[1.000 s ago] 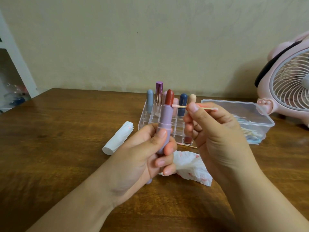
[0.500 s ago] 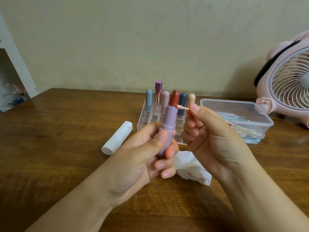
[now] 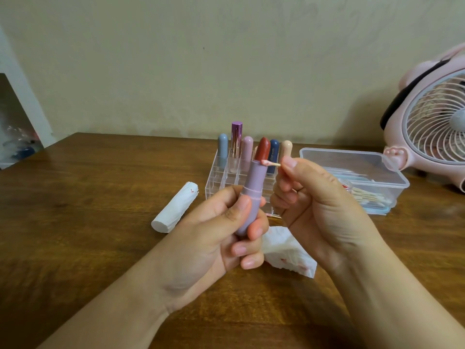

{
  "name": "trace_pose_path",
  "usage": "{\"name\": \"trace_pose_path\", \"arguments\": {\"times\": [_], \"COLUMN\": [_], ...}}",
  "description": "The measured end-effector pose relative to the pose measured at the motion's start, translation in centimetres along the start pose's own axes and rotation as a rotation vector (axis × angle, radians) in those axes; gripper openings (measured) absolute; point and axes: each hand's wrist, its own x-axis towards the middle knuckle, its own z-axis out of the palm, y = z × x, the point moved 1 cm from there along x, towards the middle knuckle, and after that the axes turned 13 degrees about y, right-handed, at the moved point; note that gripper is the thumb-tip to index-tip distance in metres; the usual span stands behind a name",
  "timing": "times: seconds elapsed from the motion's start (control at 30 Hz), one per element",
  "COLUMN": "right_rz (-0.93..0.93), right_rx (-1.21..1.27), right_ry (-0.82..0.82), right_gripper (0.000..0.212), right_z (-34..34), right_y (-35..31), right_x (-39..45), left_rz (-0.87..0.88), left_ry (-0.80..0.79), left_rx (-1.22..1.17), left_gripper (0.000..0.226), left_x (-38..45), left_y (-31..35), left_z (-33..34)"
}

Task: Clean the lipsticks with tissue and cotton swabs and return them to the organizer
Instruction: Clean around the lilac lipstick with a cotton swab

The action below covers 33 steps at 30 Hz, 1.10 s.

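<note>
Both forearms are reaching in from the lower edge over the desk [image 3: 88,197], meeting in front of the organizer [image 3: 221,177]. The left hand [image 3: 214,238] is gripping the lilac lipstick [image 3: 250,197] upright, fingers and thumb curled round its tube, the red bullet exposed. The right hand [image 3: 314,205] is pinching a swab [image 3: 270,163] between thumb and forefinger, its pink-stained tip touching the bullet's base at the tube's rim.

On the desk [image 3: 75,210], the organizer [image 3: 221,182] is the reference: tissue roll [image 3: 176,207] left, swab box [image 3: 357,180] right, crumpled tissue [image 3: 286,253] in front, fan [image 3: 432,117] far right.
</note>
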Motion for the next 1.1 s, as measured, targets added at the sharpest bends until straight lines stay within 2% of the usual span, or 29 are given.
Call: {"name": "trace_pose_path", "arguments": {"times": [0.2,0.33,0.47,0.63,0.8,0.9,1.1], "right_rz": [0.0,-0.001,-0.003,-0.012,-0.025,-0.031,-0.029], "right_rx": [0.013,0.014,0.004,0.006,-0.019,-0.039,-0.07], "right_ry": [0.03,0.064,0.069,0.049,0.056,0.047,0.031], "right_gripper": [0.022,0.019,0.018,0.015,0.013,0.015,0.017], "right_z": [-0.01,-0.03,-0.08,-0.02,0.03,0.01,0.03], "right_y": [-0.15,-0.18,-0.24,-0.28,-0.37,-0.25,-0.28], "right_x": [-0.03,-0.05,-0.07,-0.15,-0.21,-0.23,-0.31], "left_rz": [-0.008,-0.001,-0.006,0.007,0.005,-0.013,0.017], "left_ry": [-0.004,-0.106,-0.133,-0.015,-0.01,-0.044,-0.036], "left_rx": [-0.013,-0.063,-0.087,-0.018,-0.021,-0.061,0.014], "left_gripper": [0.019,0.017,0.02,0.024,0.031,0.022,0.016], "left_x": [0.18,0.38,0.41,0.35,0.5,0.51,0.31], "left_y": [-0.08,-0.19,-0.15,0.03,0.0,-0.05,-0.01], "left_z": [-0.16,-0.57,-0.64,-0.37,-0.43,-0.63,-0.46]}}
